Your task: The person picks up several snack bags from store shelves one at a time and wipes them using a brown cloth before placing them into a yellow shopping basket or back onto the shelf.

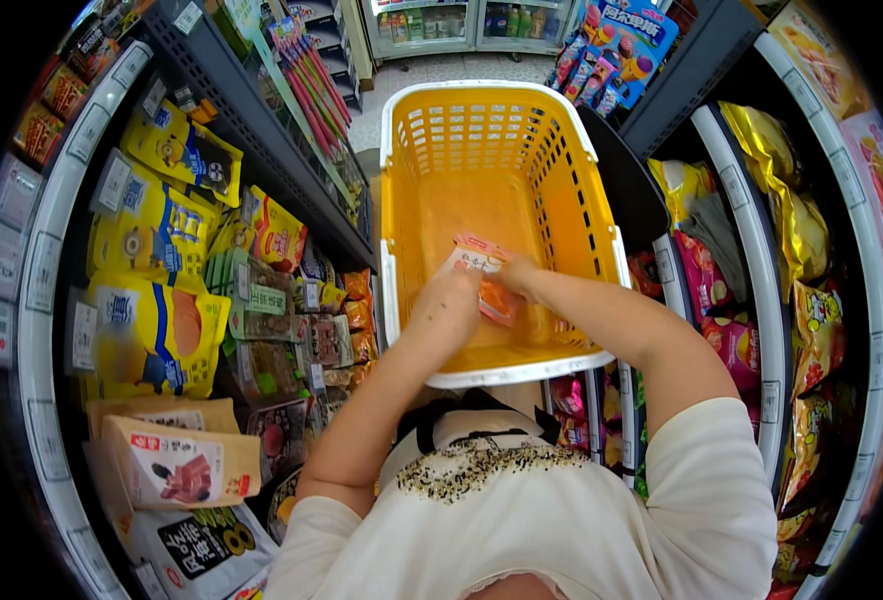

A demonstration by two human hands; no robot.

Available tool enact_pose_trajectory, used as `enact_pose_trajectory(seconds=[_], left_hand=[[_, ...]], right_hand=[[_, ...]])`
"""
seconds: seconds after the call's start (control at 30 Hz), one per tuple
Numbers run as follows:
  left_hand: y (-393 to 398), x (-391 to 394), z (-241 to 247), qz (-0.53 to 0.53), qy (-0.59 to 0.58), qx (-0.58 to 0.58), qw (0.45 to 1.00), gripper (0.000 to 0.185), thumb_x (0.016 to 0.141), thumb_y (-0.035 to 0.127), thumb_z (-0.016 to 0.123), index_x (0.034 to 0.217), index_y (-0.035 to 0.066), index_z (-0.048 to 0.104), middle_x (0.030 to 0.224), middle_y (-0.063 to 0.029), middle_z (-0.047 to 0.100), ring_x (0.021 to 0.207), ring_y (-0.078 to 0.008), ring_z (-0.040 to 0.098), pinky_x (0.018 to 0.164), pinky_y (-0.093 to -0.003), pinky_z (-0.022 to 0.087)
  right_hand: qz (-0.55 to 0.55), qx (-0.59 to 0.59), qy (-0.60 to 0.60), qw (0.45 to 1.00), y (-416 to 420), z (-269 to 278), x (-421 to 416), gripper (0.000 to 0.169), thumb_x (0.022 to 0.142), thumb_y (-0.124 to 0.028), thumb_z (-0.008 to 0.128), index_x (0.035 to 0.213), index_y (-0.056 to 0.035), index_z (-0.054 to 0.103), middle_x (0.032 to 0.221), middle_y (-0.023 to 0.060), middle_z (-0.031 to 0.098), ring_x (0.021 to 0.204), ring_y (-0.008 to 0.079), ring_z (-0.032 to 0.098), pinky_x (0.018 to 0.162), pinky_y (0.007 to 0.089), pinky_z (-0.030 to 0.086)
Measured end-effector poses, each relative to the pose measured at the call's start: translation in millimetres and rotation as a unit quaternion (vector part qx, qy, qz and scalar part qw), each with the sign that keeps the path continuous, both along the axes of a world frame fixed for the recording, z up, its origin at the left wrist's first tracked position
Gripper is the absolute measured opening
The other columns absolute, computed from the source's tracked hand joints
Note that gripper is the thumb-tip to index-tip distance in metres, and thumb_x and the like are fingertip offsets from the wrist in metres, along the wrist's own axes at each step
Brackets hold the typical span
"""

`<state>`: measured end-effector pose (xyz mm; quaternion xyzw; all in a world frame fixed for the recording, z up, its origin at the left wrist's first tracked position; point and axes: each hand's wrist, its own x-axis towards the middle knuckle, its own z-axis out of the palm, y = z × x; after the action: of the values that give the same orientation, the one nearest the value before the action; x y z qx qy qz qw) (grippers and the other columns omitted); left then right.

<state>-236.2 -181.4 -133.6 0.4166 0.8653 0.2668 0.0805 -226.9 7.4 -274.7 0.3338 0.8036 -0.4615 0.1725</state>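
Observation:
A small pink-and-orange snack packet with printing on it is held between my two hands, within the outline of the basket. My left hand grips the packet's left side and covers part of it. The fingers of my right hand pinch its right side. Around and below them is a yellow plastic shopping basket with slotted walls and a white rim. No other goods show inside it. How high the packet is above the basket's floor I cannot tell.
Shelves on the left carry yellow snack bags, clear tubs and a brown paper pouch. Bagged snacks fill the right shelves. Ahead stand glass-door drink coolers and a blue candy display. A grey cloth-like item lies over some bags.

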Motion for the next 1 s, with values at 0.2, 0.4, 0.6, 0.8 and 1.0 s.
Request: enact_pose_trajectory(seconds=[0.2,0.4,0.6,0.8,1.0], left_hand=[[-1.4,4.2,11.7,-0.001,-0.03,-0.005,1.0,0.023,0.083,0.007,0.049,0.102,0.002,0.06,0.089,-0.0199,0.061,0.078,-0.0364,0.06,0.068,-0.0429,0.049],[-1.1,6.3,18.6,-0.01,-0.03,0.003,0.999,0.019,0.083,0.008,0.051,0.098,0.001,0.059,0.086,-0.019,0.061,0.075,-0.0364,0.06,0.066,-0.0438,0.049],[0.1,6.2,21.4,-0.025,-0.028,-0.001,0.999,0.018,0.083,0.009,0.052,0.098,0.001,0.059,0.086,-0.0192,0.062,0.074,-0.0368,0.06,0.065,-0.0436,0.049],[0.1,7.4,23.6,-0.032,-0.027,-0.002,0.999,0.02,0.083,0.009,0.052,0.1,0.002,0.06,0.088,-0.0187,0.062,0.076,-0.0362,0.06,0.068,-0.0437,0.049],[0.0,9.2,23.8,-0.027,-0.027,0.007,0.999,0.021,0.082,0.012,0.054,0.1,0.003,0.061,0.091,-0.0182,0.062,0.079,-0.0355,0.06,0.071,-0.043,0.049]], right_hand=[[-0.133,-0.128,-0.075,0.98,12.4,-33.7,13.3,0.04,0.08,-0.027,0.065,0.114,-0.0097,0.055,0.092,0.0105,0.062,0.072,0.026,0.062,0.056,0.0435,0.051],[-0.178,-0.093,-0.072,0.977,5.5,-23.9,17.2,0.026,0.082,-0.007,0.056,0.108,-0.0028,0.056,0.09,0.015,0.062,0.072,0.028,0.063,0.05,0.0453,0.05],[-0.182,0.005,-0.09,0.979,-8.0,12.3,8.8,0.024,0.074,-0.003,0.06,0.097,0.0042,0.06,0.09,0.0173,0.063,0.073,0.0276,0.064,0.048,0.0398,0.05],[-0.145,0.008,-0.026,0.989,-14.7,50.4,13.7,0.024,0.075,-0.006,0.058,0.097,0.004,0.06,0.091,0.0208,0.063,0.078,0.029,0.064,0.058,0.0385,0.05],[-0.035,0.033,0.085,0.995,-42.1,110.5,30.3,0.022,0.081,-0.011,0.056,0.1,0.0009,0.055,0.087,0.0223,0.062,0.078,0.0324,0.063,0.065,0.0381,0.048]])
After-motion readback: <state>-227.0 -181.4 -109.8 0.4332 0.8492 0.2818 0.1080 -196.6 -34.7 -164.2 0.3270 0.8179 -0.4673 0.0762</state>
